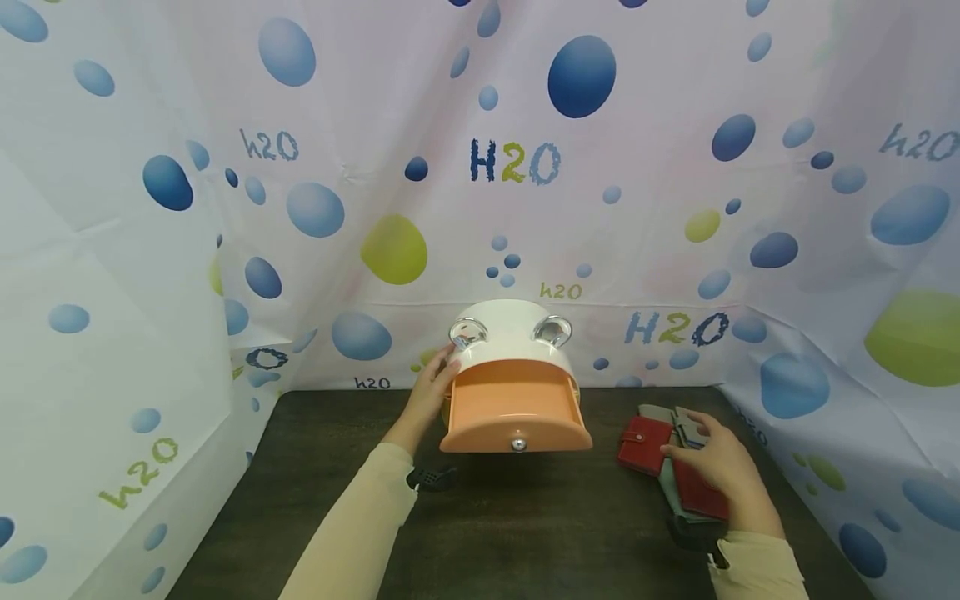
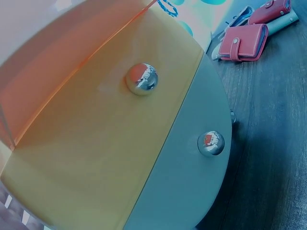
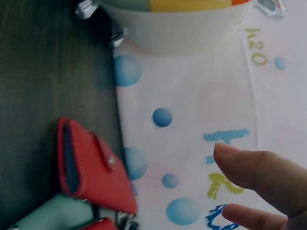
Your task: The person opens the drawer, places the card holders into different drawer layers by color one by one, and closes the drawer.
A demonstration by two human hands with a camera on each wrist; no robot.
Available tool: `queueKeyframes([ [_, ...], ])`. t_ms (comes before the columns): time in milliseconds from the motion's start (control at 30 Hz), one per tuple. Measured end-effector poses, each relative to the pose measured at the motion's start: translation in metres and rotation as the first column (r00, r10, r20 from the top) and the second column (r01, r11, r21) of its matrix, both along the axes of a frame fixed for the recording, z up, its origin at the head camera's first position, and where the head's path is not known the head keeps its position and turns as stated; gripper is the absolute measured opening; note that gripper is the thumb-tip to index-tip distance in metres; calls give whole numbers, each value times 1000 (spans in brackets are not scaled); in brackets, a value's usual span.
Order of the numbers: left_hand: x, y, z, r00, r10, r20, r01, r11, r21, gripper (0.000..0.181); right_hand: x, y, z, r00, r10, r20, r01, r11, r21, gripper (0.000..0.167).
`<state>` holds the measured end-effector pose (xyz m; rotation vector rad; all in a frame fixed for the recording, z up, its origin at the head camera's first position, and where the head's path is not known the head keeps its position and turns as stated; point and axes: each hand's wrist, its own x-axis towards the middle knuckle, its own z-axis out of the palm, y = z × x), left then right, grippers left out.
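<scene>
A rounded white drawer box (image 1: pixel 510 329) with two chrome loops on top stands at the back of the table. Its top orange drawer (image 1: pixel 517 400) is pulled out, and no contents show inside. The left wrist view adds a yellow drawer front (image 2: pixel 96 129) and a teal one (image 2: pixel 177 177), each with a chrome knob. My left hand (image 1: pixel 433 387) rests against the box's left side, fingers extended. Over a pile of wallets hovers my right hand (image 1: pixel 716 462), thumb and fingers apart, with nothing visible between them. A red snap wallet (image 1: pixel 643 444) lies left of it, a darker red wallet (image 1: pixel 697 490) beneath it.
Pale green wallets (image 1: pixel 670 492) lie among the red ones at the right of the dark table (image 1: pixel 525 533). A white curtain (image 1: pixel 637 208) with blue and green spots rises behind and at both sides, close behind the box.
</scene>
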<state>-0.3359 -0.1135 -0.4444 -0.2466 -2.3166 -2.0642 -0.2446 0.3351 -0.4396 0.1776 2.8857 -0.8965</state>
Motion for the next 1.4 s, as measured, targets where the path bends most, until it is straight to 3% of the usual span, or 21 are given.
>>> queueKeyframes([
  [167, 0, 1, 1, 1000, 7, 6, -7, 1000, -4, 58, -1, 7, -10, 1000, 2, 5, -2, 1000, -5, 109],
  [467, 0, -3, 8, 999, -38, 35, 37, 999, 25, 59, -2, 19, -28, 999, 7, 33, -7, 1000, 5, 107],
  [833, 1, 1, -1, 1000, 20, 19, -20, 1000, 0, 59, 0, 27, -45, 996, -45, 82, 41, 998, 46, 109],
  [1267, 0, 0, -1, 1000, 1, 19, -1, 1000, 9, 60, -1, 30, -61, 993, -90, 81, 84, 993, 78, 108],
  [1400, 3, -2, 7, 999, -17, 39, 17, 1000, 2, 61, 1, 28, -62, 990, -106, 96, 97, 991, 95, 108],
])
